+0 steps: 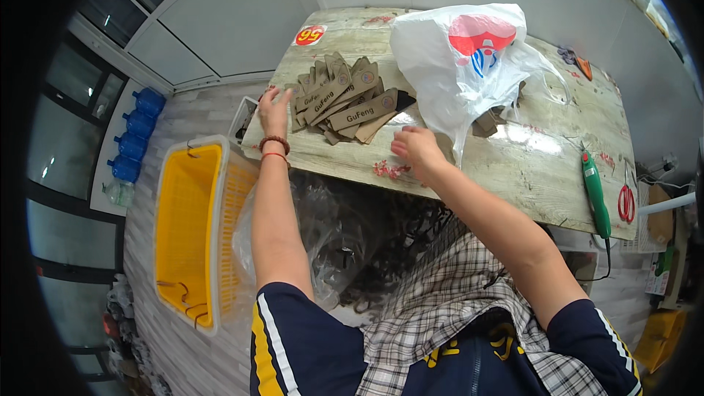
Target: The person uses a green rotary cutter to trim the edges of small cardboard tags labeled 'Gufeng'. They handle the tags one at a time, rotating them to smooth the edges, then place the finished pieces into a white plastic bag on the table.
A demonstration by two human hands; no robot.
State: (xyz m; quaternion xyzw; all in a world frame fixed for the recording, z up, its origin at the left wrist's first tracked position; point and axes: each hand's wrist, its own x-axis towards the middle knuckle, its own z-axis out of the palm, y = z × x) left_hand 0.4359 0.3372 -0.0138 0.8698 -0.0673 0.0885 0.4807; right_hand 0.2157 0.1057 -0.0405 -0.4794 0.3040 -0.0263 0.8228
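Observation:
A loose pile of khaki fabric strips [343,95], each with dark lettering and a small round mark, lies on the wood-patterned table [557,198]. At the pile's left edge is my left hand [274,111], its fingers apart and nothing seen in them. My right hand [416,148] hovers by the table's front edge, right of the pile, with fingers stretched toward the strips and no object in it. Just beyond it stands a crumpled white plastic bag [433,51] with a red and blue print. A few more khaki pieces [485,123] peek out beside the bag.
On the table's right lie a green corded hand tool [592,187] and red-handled scissors [626,204]. A yellow basket [187,227] stands on the floor at left, beside clear plastic sheeting [323,227] under the table edge. Blue water jugs [132,147] line the wall.

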